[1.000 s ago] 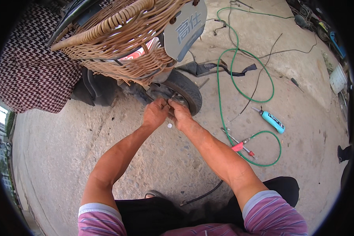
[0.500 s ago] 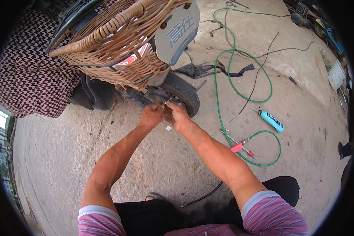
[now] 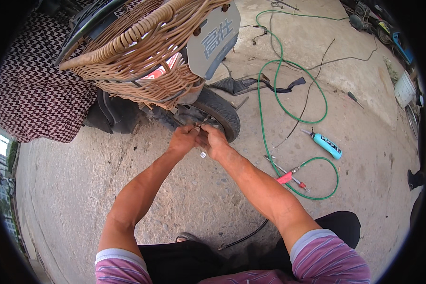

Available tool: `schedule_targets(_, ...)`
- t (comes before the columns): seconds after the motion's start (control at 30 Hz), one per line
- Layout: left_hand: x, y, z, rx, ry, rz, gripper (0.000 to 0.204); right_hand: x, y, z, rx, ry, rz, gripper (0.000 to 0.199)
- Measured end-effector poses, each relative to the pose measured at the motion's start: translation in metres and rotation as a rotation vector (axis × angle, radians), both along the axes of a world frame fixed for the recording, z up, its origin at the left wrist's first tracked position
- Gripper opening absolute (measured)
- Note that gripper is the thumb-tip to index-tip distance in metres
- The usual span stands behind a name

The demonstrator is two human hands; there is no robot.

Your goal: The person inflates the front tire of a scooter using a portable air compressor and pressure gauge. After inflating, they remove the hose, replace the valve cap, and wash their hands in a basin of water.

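Both my arms reach forward to the front wheel of a two-wheeler, close to its hub. My left hand (image 3: pixel 183 138) has its fingers curled and pinched beside the wheel's centre. Right against it, my right hand (image 3: pixel 215 139) is closed too, thumb and fingers pressed together. A small metallic part shows between the fingertips, too small to name. The black tyre (image 3: pixel 225 113) curves behind my right hand. Above hangs a wicker basket (image 3: pixel 128 61) with a grey plate (image 3: pixel 213 42) on its front. A small round pale disc (image 3: pixel 203 155) lies just below my hands.
A green hose (image 3: pixel 261 113) loops over the concrete to the right, near a red-handled tool (image 3: pixel 285 178). Beyond it lie a turquoise bottle (image 3: pixel 327 145) and a screwdriver (image 3: pixel 354 98). A black cable (image 3: pixel 246 240) lies by my feet. A white bucket (image 3: pixel 405 91) stands far right.
My hands stay at the wheel hub, with only a slight shift of the fingers. The surroundings look the same.
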State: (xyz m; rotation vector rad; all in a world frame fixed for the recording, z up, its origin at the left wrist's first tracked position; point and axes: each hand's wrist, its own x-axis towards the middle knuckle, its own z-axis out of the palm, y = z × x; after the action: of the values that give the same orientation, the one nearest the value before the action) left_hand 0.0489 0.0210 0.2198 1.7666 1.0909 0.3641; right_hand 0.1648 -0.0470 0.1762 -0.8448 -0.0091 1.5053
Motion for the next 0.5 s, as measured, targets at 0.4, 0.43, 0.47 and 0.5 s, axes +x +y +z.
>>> schedule_targets(0.4, 0.002, -0.007, 0.007, -0.063, -0.09, 0.015, 0.025, -0.001, 0.001, 0.006, -0.018, -0.009, -0.095, 0.014)
schedule_targets(0.43, 0.002, -0.012, 0.013, -0.231, -0.125, 0.069, 0.026, 0.001, 0.002, 0.005, 0.0, -0.003, -0.076, 0.014)
schedule_targets(0.47, 0.004, -0.013, 0.013, -0.263, -0.134, 0.075, 0.026, 0.002, 0.002, 0.003, 0.018, 0.004, -0.056, 0.014)
schedule_targets(0.5, 0.006, -0.015, 0.013, -0.295, -0.142, 0.08, 0.027, 0.004, 0.001, 0.001, 0.017, -0.001, -0.053, 0.014)
